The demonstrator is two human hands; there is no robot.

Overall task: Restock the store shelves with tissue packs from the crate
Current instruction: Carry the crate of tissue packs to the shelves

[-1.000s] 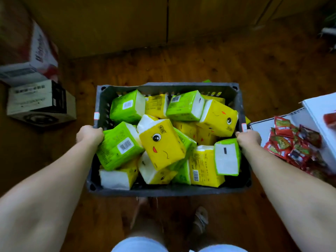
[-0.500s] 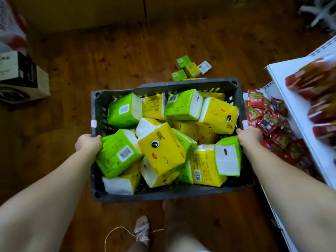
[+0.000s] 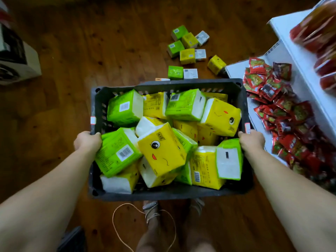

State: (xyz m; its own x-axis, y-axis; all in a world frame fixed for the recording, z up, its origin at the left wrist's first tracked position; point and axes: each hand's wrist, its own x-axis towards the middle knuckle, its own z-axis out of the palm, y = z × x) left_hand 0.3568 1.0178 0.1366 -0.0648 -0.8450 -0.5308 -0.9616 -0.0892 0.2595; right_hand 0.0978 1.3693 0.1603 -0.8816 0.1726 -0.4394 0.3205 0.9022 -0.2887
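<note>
Left grip [image 3: 88,140] is curled round the left rim of the crate [image 3: 163,195], and right grip [image 3: 251,140] is curled round the right rim. Both sit a little nearer to the near corners than to the far ones. The crate is over the wooden floor [image 3: 72,88], in front of the person's feet [image 3: 151,211], and its right edge is just beside the low shelf [image 3: 234,70].

Compared with half a second ago, both grips keep the same places on the rims, and the packs [image 3: 161,151] in the crate lie as they did. What has changed is the surroundings. More loose packs [image 3: 187,50] now show on the floor beyond the far rim, where before only about four were seen. The low shelf with its red bags [image 3: 283,110] shows more fully, and the box [image 3: 16,60] at the left has slid towards the left edge of the view. The cord [image 3: 116,224] on the floor makes a wider loop near the feet.

As for labels, the packs are green and yellow. The green pack [image 3: 118,151] at the left rim has a white sticker with a barcode. The yellow one in the middle has a cartoon face with one round eye, a red mark and a thin curved line, and a small logo above the eye that I cannot read. Other printing on the packs is too small to read. Each side rim carries a small white and red tag [image 3: 93,120].
</note>
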